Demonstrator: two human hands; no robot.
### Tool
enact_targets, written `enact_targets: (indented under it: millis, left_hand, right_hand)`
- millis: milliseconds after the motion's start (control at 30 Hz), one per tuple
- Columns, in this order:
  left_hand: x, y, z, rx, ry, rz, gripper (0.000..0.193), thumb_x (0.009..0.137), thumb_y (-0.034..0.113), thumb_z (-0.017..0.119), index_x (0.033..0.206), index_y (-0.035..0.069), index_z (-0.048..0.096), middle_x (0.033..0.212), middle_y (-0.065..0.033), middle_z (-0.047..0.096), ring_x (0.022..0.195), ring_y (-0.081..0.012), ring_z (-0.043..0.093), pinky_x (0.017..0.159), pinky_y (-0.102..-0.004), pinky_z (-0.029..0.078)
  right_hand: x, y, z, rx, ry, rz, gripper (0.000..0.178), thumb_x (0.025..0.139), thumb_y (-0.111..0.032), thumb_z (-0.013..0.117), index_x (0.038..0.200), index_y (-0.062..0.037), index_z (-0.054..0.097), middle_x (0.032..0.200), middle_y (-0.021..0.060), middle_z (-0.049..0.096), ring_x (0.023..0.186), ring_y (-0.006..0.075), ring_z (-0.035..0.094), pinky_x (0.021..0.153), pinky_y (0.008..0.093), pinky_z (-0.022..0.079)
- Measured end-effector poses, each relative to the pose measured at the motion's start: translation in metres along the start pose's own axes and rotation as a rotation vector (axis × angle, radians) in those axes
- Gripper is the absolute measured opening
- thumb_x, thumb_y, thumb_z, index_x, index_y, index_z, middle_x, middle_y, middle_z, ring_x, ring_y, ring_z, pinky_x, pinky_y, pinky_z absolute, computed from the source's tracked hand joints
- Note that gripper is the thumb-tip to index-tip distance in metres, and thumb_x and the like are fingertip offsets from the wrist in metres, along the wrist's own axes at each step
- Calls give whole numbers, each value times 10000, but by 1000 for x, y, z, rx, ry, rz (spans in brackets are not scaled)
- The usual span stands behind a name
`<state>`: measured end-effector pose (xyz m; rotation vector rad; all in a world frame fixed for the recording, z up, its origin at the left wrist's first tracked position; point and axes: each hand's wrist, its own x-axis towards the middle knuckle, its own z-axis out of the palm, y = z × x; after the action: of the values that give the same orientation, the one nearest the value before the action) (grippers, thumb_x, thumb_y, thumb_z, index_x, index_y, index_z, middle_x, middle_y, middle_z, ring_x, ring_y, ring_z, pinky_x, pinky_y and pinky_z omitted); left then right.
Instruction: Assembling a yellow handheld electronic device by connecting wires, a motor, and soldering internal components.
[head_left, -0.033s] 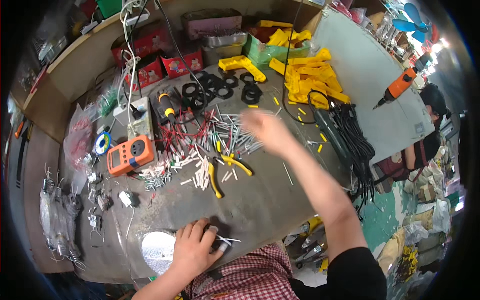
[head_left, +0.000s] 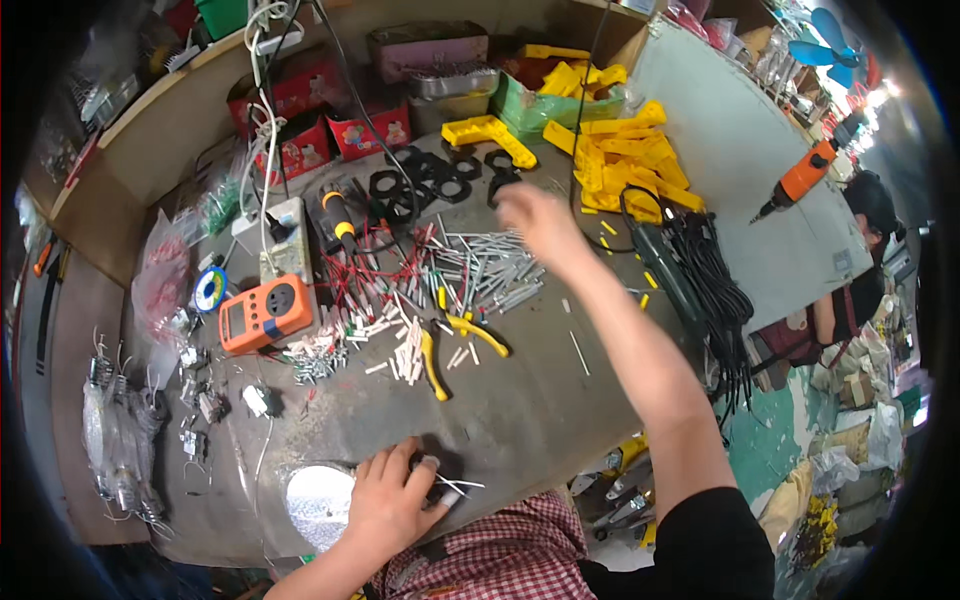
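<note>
My left hand [head_left: 393, 492] rests low at the table's front edge, fingers curled down over something mostly hidden beneath them. Two thin white wires [head_left: 460, 484] stick out by its thumb. Beside that hand lies a round, shiny white disc [head_left: 320, 507]. My right hand [head_left: 540, 225] is stretched far forward, its fingers smeared by motion, close to the black ring-shaped nuts [head_left: 440, 180]. Whether it touches one I cannot tell. Under and left of the right forearm spreads a pile of silvery metal rods [head_left: 490, 265]. Yellow-handled pliers [head_left: 470, 330] lie between the hands.
An orange multimeter [head_left: 266, 313], a solder spool [head_left: 210, 289] and a yellow-black screwdriver [head_left: 338, 215] lie at left. Yellow plastic housings [head_left: 630, 160] are heaped at back right, near a bundle of black cables [head_left: 710, 290]. An orange power screwdriver [head_left: 805, 172] hangs at right.
My right hand has shifted from above the metal rods slightly away from me and right, toward the black nuts. My left hand stays at the front edge with the white wires.
</note>
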<state>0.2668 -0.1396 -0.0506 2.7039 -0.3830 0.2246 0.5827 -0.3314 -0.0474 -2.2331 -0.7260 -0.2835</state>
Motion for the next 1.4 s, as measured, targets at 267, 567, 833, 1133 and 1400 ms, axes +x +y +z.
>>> enact_targets:
  millis: [267, 567, 833, 1133, 1400]
  left_hand:
    - [4, -1, 3, -51, -34, 59, 478, 533, 239, 810, 933, 88, 595, 1073, -109, 573, 901, -287, 584, 724, -408, 464]
    - [28, 3, -23, -820, 75, -260, 822, 681, 280, 830, 1285, -43, 376, 1289, -251, 481, 1164, -367, 519, 917, -411, 460]
    - [9, -12, -24, -1168, 454, -552, 404, 898, 148, 604, 1244, 9, 449, 1185, -107, 561, 1068, -220, 570, 872, -390, 492]
    - [-2, -25, -14, -1643, 566, -688, 535, 868, 194, 649, 1327, 45, 417, 1276, -94, 527, 1158, -242, 536, 962, -411, 447]
    - [2, -16, -16, -1718, 460, -659, 563, 858, 14, 613, 1355, 1, 350, 1257, -97, 544, 1163, -211, 535, 999, -354, 415]
  right_hand:
    - [86, 133, 17, -484, 164, 120, 167, 823, -119, 598, 967, -108, 680, 959, 191, 644, 927, 383, 596, 811, 443, 474]
    - [-140, -75, -89, 606, -390, 186, 329, 857, -119, 647, 1167, -61, 553, 952, 36, 612, 869, 118, 592, 786, 271, 475]
    - [-158, -20, -56, -547, -329, 225, 168, 812, -107, 616, 926, -16, 533, 886, 178, 596, 813, 390, 615, 697, 465, 510]
    - [-57, 64, -33, -621, -131, -137, 197, 777, 5, 524, 957, -34, 596, 943, 169, 594, 832, 362, 612, 726, 459, 492]
    - [-86, -138, -5, -69, -167, -689, 264, 707, -38, 599, 967, -8, 631, 926, 108, 593, 836, 283, 592, 718, 370, 491]
